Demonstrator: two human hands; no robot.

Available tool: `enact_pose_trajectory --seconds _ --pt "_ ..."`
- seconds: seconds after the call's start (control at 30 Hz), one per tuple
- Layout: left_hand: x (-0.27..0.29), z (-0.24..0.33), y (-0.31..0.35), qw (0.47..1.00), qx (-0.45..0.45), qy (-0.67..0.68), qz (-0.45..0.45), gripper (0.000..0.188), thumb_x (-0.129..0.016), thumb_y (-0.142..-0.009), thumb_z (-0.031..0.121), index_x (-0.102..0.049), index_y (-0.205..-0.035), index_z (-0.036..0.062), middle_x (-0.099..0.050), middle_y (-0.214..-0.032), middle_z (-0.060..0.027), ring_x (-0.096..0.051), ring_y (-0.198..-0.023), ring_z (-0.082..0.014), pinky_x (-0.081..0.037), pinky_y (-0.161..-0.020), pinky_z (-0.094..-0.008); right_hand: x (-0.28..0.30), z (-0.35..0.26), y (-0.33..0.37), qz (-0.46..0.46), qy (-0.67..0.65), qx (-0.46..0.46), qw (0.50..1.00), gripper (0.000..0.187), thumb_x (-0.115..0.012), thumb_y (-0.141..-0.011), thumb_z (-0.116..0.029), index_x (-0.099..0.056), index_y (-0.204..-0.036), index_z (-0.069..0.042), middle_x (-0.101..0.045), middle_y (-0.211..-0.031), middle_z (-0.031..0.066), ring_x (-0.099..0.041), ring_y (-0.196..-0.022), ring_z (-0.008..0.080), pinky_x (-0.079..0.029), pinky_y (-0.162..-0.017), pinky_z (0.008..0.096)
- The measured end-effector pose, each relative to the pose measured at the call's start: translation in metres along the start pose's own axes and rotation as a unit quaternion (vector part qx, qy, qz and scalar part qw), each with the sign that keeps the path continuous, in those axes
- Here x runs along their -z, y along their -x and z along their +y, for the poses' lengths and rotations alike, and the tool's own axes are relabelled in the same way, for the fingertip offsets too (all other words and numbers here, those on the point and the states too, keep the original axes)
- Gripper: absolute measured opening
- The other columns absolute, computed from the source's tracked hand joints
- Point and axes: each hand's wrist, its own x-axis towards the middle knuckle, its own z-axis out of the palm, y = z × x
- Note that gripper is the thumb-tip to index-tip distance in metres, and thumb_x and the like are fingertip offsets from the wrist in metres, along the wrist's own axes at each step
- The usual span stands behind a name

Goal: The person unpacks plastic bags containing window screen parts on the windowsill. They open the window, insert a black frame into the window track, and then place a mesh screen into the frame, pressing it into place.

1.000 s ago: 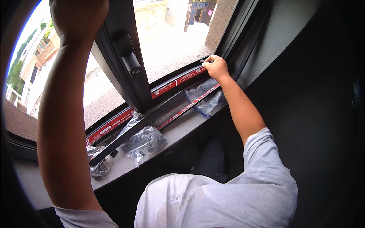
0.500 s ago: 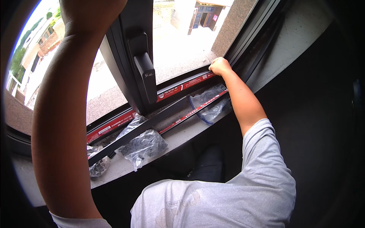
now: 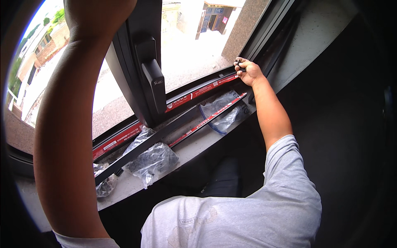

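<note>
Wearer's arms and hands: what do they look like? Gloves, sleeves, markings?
Right hand ungloved; visible part of left hand too, fingers out of frame. Forearms show no watch, bands or cables. Short light-grey sleeves match the shirt, which has a faded print.

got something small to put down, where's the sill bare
Bare: the sill between the narrow red strip and front edge, right of the larger crumpled bag; a smaller patch between it and the left-hand bag. Crowded: along the dark bar, and around the blue-edged bag.
</note>
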Motion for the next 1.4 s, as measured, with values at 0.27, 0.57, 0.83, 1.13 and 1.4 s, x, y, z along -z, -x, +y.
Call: enact_pose_trajectory --seconds 0.27,0.57,0.83,1.13,1.4 --pt "-0.005 -0.001 0.0 0.999 0.032 0.022 0.01 0.065 -0.07 -0.092 0.033 -0.047 -0.144 0.0024 -0.062 -0.131 -0.02 -0.062 -0.119 -0.0328 -0.048 -0.1 -0.04 0.005 0.006 -0.012 0.11 0.251 0.068 0.959 0.03 -0.06 -0.084 0.001 -0.067 -0.112 -0.005 -0.069 -0.091 0.0047 -0.069 -0.079 0.0163 -0.054 -0.063 0.0295" --pt "0.003 0.006 -0.004 0.99 0.061 0.114 -0.049 0.072 -0.071 -0.088 0.029 -0.04 -0.147 0.0002 -0.057 -0.129 -0.0254 -0.058 -0.117 -0.0402 -0.047 -0.1 -0.0469 0.01 0.026 -0.055 0.225 0.735 0.281 0.575 0.016 -0.048 -0.09 -0.013 -0.062 -0.096 -0.008 -0.069 -0.096 0.0262 -0.066 -0.095 0.0484 -0.051 -0.082 0.0587" --pt "0.006 0.006 -0.002 0.991 0.048 0.126 -0.009 0.088 -0.074 -0.085 0.029 -0.028 -0.151 -0.0063 -0.052 -0.127 -0.0288 -0.054 -0.116 -0.0447 -0.046 -0.099 -0.0521 -0.01 0.03 -0.036 0.245 0.772 0.136 0.57 0.022 -0.052 -0.091 -0.012 -0.072 -0.098 -0.006 -0.071 -0.107 0.0235 -0.068 -0.105 0.0431 -0.054 -0.091 0.0513" --pt "0.013 0.003 -0.006 0.994 0.037 0.106 -0.016 0.088 -0.074 -0.084 0.031 -0.03 -0.149 -0.009 -0.052 -0.129 -0.0293 -0.054 -0.116 -0.0449 -0.047 -0.099 -0.0512 -0.029 0.039 -0.042 0.256 0.822 0.173 0.478 0.026 -0.05 -0.095 -0.011 -0.074 -0.099 -0.005 -0.073 -0.103 0.0209 -0.071 -0.101 0.0375 -0.058 -0.087 0.0478" --pt "0.006 0.008 -0.004 0.987 0.035 0.152 -0.036 0.084 -0.076 -0.084 0.026 -0.032 -0.148 -0.0067 -0.056 -0.123 -0.0291 -0.056 -0.113 -0.0455 -0.048 -0.097 -0.0513 -0.034 0.022 -0.009 0.257 0.78 0.031 0.569 0.027 -0.054 -0.093 -0.019 -0.073 -0.108 -0.007 -0.071 -0.118 0.02 -0.066 -0.114 0.039 -0.053 -0.096 0.048"
